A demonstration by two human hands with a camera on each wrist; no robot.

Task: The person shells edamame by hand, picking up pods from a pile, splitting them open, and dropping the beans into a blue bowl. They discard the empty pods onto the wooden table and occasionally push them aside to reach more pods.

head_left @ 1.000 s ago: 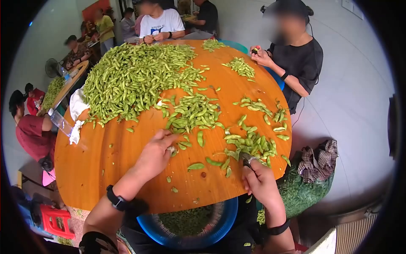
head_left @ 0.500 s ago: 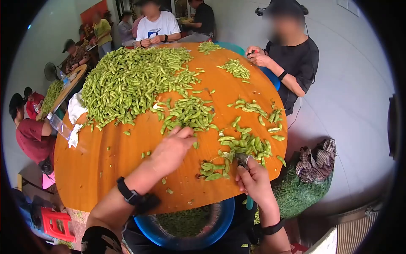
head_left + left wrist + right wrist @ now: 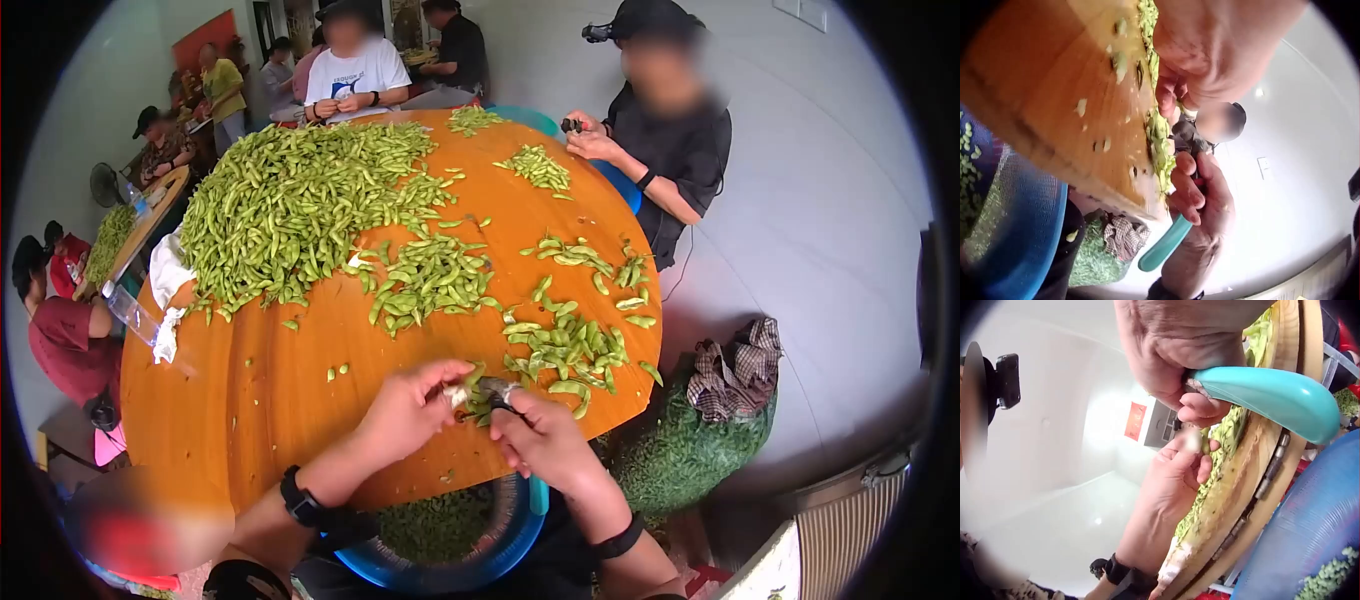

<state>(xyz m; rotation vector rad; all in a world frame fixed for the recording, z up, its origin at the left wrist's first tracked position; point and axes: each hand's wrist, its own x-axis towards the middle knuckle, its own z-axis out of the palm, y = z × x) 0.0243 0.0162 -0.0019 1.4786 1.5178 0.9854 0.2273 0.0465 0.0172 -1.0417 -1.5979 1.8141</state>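
Note:
In the head view my left hand point(image 3: 400, 412) pinches a green soybean pod point(image 3: 476, 374) near the table's front edge. Something white covers the tip of its thumb point(image 3: 1192, 441). Facing it, my right hand point(image 3: 548, 440) grips a tool with a teal handle point(image 3: 1266, 397) and a dark head point(image 3: 494, 386). That head meets the pod between the two hands. In the left wrist view the teal handle sticks out below the right fingers point(image 3: 1190, 187). Loose soybean pods point(image 3: 570, 345) lie just beyond my right hand, and another small heap point(image 3: 430, 280) lies farther left.
A large mound of pods point(image 3: 290, 200) covers the far left of the wooden table point(image 3: 200, 400). Below the front edge sits a blue basin point(image 3: 480, 565) holding green beans. A green sack point(image 3: 690, 440) stands right. A person point(image 3: 675, 150) works at the far right side.
My left hand has come from the small pod heap toward the front edge. My right hand has moved left and nearer, bringing the tool to the left fingers. The camera view has shifted slightly.

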